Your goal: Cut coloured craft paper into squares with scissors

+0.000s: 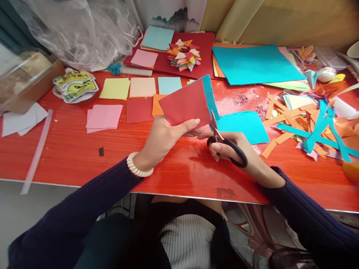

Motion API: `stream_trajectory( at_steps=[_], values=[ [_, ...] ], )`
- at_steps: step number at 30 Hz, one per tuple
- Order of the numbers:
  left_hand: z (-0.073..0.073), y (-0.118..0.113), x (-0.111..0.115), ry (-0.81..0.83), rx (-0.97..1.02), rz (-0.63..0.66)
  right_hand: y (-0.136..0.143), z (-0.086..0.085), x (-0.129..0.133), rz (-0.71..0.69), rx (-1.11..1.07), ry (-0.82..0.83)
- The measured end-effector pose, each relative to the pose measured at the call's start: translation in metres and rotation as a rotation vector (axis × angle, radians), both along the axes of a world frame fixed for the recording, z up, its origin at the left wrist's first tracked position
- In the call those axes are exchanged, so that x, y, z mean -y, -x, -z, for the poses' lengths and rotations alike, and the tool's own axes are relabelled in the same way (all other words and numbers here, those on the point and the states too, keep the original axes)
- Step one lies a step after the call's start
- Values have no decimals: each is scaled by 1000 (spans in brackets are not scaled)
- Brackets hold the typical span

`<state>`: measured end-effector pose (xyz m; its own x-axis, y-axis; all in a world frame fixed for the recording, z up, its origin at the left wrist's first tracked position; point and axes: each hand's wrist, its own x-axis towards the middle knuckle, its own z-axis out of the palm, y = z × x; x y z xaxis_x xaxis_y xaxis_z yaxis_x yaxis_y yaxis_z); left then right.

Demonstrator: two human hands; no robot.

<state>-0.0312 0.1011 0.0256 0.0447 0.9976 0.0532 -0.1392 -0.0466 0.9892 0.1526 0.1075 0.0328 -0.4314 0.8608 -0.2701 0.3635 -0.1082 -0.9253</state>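
Note:
My left hand (165, 138) pinches a red paper square (186, 102) with a blue sheet (211, 97) behind it, held up above the red table. A strip of the blue sheet sticks out past the red square's right edge. In my right hand (238, 149) are black-handled scissors (217, 130), their blades pointing up at the lower right edge of the papers. Under and behind the scissors, more blue paper (244, 126) lies flat on the table.
Small stacks of yellow (114, 88), pink (104, 116) and peach paper (142, 87) lie left of the papers. Cut strips (316, 130) pile up at the right. Behind are a folded paper ring (184, 55), large blue sheets (258, 64) and a plastic bag (84, 33).

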Motion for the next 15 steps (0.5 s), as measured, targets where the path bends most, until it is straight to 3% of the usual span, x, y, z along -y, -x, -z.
stream_trajectory(
  at_steps=[15],
  values=[
    [-2, 1, 0, 67, -31, 7, 3, 5, 5, 33, -40, -119]
  ],
)
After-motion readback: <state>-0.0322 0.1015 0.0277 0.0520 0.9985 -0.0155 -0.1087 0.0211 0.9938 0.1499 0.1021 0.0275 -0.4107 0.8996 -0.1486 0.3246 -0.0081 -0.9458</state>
